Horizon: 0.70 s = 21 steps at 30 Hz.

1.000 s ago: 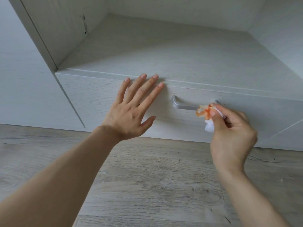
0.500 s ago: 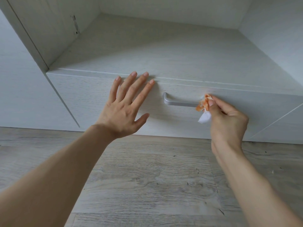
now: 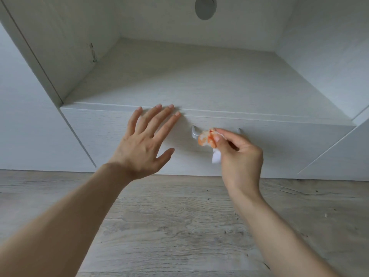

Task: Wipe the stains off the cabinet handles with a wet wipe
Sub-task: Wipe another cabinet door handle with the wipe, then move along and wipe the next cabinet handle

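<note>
Shifted left along the handle (image 3: 194,134), the wipe (image 3: 206,139) sits pinched in the right hand (image 3: 240,158), left hand (image 3: 142,145) flat beside.

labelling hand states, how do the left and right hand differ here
The left hand lies flat, fingers straight and spread, on the drawer front; the right hand is curled. The left hand holds nothing; the right hand pinches an orange-stained wet wipe against the handle. Both are bare and at the same drawer.
</note>
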Each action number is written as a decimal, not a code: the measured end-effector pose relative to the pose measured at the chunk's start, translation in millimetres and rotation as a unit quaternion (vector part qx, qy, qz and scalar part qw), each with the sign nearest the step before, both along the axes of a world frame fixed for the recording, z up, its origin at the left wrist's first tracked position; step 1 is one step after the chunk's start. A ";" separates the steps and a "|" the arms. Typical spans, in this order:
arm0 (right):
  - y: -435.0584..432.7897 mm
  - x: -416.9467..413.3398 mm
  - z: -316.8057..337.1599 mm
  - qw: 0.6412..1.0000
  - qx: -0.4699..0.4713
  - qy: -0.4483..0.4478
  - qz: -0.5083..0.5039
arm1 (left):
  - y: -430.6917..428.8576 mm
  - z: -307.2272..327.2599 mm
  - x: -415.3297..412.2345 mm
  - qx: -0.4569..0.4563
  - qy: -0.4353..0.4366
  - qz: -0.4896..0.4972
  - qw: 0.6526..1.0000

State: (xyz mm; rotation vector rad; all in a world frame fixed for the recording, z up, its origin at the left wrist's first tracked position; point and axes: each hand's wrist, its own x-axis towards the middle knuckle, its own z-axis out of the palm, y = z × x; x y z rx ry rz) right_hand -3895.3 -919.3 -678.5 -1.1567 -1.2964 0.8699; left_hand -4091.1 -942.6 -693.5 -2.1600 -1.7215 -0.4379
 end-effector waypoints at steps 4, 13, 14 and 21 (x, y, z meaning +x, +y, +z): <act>13.6 3.1 21.9 0.999 -0.015 -0.051 0.011 | -0.4 15.6 -4.8 -0.039 0.009 -0.010 0.999; 7.1 5.7 116.9 0.961 -0.125 -0.219 0.112 | -18.6 99.4 -3.7 -0.233 0.060 0.028 0.970; 4.4 4.1 132.3 0.958 -0.130 -0.226 0.120 | -21.5 115.8 -2.7 -0.252 0.057 0.034 0.966; -17.5 0.9 292.3 0.934 -0.145 -0.278 0.169 | -59.8 283.7 -3.7 -0.340 0.048 0.068 0.937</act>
